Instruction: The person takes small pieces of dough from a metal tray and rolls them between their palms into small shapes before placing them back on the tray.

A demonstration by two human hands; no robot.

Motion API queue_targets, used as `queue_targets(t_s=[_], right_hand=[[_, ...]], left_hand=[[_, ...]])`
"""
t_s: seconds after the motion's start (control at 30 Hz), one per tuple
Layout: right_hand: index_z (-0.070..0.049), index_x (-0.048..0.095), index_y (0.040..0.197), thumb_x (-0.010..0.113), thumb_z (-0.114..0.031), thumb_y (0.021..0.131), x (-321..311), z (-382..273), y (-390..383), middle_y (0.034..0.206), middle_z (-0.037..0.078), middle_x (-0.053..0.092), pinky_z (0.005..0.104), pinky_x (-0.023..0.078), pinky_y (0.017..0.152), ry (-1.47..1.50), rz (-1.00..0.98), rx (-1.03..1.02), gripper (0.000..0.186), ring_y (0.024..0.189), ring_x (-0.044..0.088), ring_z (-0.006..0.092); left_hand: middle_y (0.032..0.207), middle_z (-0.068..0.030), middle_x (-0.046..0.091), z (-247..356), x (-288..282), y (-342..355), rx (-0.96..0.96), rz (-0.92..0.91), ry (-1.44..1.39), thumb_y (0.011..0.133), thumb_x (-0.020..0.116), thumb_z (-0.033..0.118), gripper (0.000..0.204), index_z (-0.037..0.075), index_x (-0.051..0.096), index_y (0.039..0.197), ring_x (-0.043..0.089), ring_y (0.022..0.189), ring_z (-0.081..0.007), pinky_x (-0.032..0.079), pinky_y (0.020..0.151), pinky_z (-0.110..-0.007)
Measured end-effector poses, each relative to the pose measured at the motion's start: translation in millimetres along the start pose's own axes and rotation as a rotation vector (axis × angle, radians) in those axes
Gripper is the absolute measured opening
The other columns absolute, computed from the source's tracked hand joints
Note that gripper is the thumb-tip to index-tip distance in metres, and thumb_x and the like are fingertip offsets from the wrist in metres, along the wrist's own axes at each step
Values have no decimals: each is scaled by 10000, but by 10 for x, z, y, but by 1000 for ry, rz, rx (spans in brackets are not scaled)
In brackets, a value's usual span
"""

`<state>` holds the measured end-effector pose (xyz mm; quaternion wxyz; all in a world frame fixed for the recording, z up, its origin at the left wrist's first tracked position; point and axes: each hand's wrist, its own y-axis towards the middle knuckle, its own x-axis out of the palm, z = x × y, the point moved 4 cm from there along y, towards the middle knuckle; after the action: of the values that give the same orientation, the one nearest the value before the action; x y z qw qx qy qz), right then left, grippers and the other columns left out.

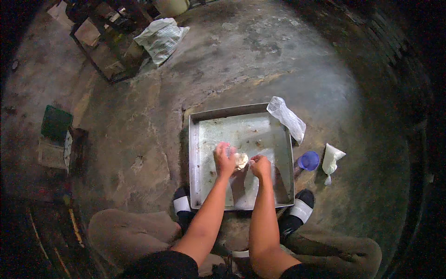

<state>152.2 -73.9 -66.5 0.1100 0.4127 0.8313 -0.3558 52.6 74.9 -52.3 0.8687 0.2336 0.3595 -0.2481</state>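
Note:
A shallow square metal tray (204, 125) with scattered dark specks lies on the floor between my feet. My left hand (225, 158) is closed over the tray, its fingers around something clear and pinkish that I cannot make out, against a pale lumpy mass (241, 161). Just right of that mass, my right hand (260, 166) has its fingers pinched on something small and pale, too small to name. A crumpled clear plastic bag (286, 119) lies over the tray's back-right corner. A blue plastic cup (308, 161) and a tied bag of white contents (332, 159) stand to the right.
My sandalled feet (302, 210) flank the tray on the concrete floor (241, 60). At the back left are a white sack (160, 37) and a dark framed rack (93, 37). A green object (56, 122) and a pale crate (52, 153) sit at the far left.

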Motion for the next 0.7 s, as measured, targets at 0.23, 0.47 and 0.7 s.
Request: queue_targets(t_s=[0.23, 0.47, 0.7], right_hand=[[-34, 702, 907, 672, -182, 785, 125, -112, -137, 798, 156, 703, 353, 539, 687, -66, 80, -75, 194, 717, 693, 234], [13, 678, 910, 653, -284, 862, -93, 257, 91, 734, 132, 679, 311, 519, 574, 191, 246, 11, 301, 628, 656, 143], [43, 679, 831, 402, -603, 919, -203, -281, -442, 809, 171, 673, 419, 491, 742, -19, 255, 106, 708, 764, 648, 294]], left_hand=[[1270, -98, 521, 83, -4, -458, 139, -259, 361, 794, 676, 207, 465, 117, 564, 1236, 481, 1170, -340, 437, 961, -399], [926, -188, 679, 463, -233, -195, -207, -197, -167, 798, 708, 261, 339, 52, 665, 1061, 661, 849, -337, 514, 757, -418], [870, -173, 686, 1073, -744, -497, -42, -289, -117, 787, 654, 167, 221, 112, 696, 997, 664, 816, -358, 522, 722, -430]])
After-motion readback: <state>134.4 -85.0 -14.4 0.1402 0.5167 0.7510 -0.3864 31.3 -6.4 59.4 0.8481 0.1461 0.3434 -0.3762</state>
